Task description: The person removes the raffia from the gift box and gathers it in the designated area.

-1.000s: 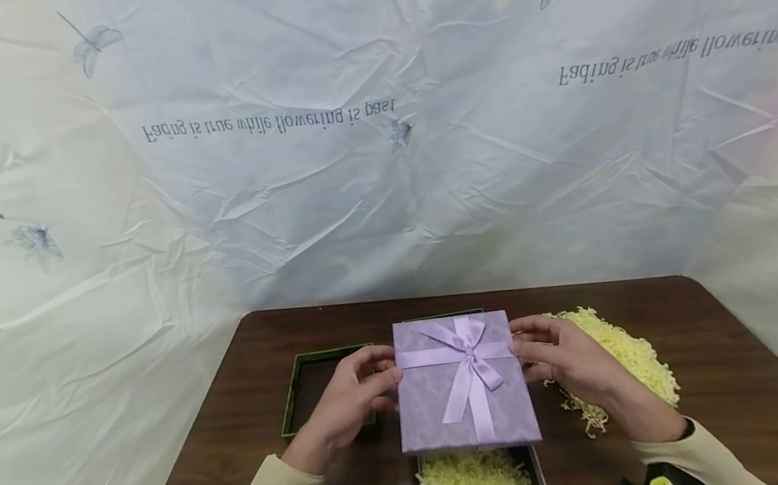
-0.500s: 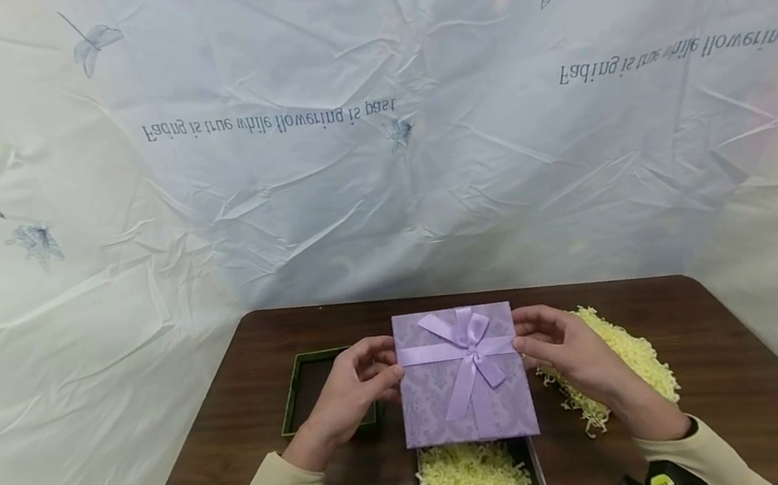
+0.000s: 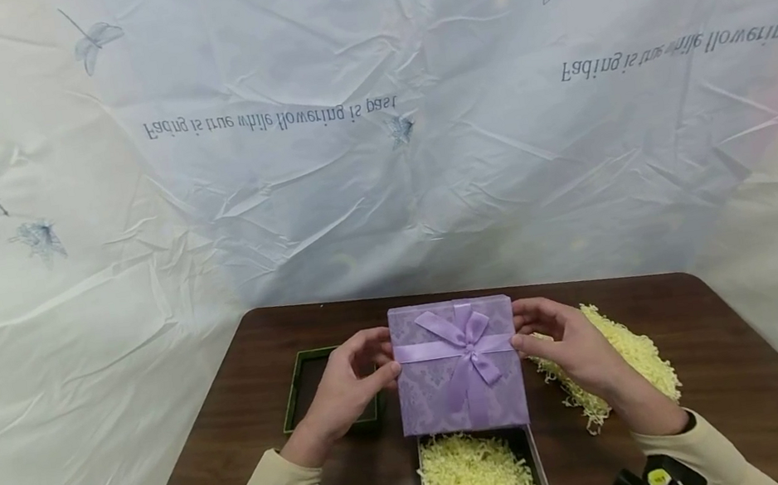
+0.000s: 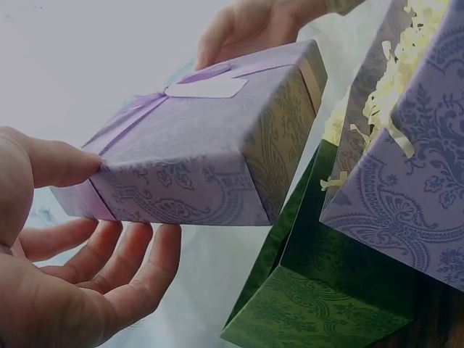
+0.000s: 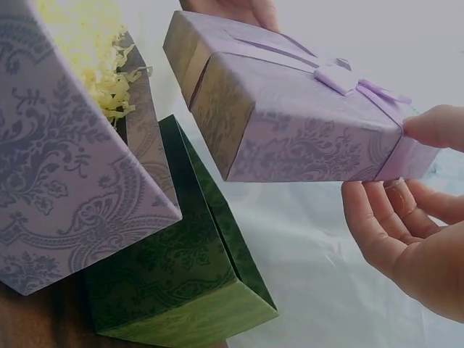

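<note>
Left hand [image 3: 339, 392] and right hand [image 3: 574, 349] pinch the lilac lid [image 3: 457, 368] by its edges, fingers clamped, above the shred-filled box [image 3: 473, 481]. Light fingertip grip; it could tilt and slip.

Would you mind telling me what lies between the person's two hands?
The lilac gift box with its ribbon bow: the left hand and right hand pinch its opposite sides, lifted clear. The head view shows it plainly.

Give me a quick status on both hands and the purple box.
Left hand and right hand grip the purple box by its sides, lifted clear. Open box of yellow shred just below it. Green box at left, nothing blocking.
</note>
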{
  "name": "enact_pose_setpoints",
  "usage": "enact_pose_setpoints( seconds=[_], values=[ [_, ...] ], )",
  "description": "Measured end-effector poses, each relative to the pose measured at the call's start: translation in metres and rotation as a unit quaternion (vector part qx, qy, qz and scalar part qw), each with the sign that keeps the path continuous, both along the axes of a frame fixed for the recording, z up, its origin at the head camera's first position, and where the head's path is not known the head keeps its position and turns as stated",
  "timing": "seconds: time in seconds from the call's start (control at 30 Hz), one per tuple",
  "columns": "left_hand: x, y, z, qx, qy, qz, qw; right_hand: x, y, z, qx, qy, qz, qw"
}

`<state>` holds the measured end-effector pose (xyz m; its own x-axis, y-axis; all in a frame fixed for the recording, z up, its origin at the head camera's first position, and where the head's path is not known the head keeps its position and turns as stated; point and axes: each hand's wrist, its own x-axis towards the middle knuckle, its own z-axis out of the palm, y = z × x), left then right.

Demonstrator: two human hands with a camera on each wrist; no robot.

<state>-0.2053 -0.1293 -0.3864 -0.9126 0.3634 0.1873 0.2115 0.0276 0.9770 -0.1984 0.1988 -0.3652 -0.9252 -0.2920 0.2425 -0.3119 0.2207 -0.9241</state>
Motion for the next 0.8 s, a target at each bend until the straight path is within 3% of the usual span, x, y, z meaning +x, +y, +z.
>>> enact_pose_setpoints(
  seconds=[0.3,0.53,0.8],
  values=[
    [0.0004,-0.001,0.0006,-0.014,0.04,0.009,0.999,-0.0012,0.0023,-0.0001,0.023,0.041,-0.009,0.999],
    [-0.001,-0.0022,0.0008,-0.035,0.057,0.021,0.9975,-0.0018,0.0027,0.0015,0.008,0.056,-0.001,0.998],
    [-0.0024,-0.0018,0.0014,-0.021,0.069,0.019,0.9972,-0.0008,0.0019,0.0032,-0.009,0.078,0.002,0.997]
  ],
)
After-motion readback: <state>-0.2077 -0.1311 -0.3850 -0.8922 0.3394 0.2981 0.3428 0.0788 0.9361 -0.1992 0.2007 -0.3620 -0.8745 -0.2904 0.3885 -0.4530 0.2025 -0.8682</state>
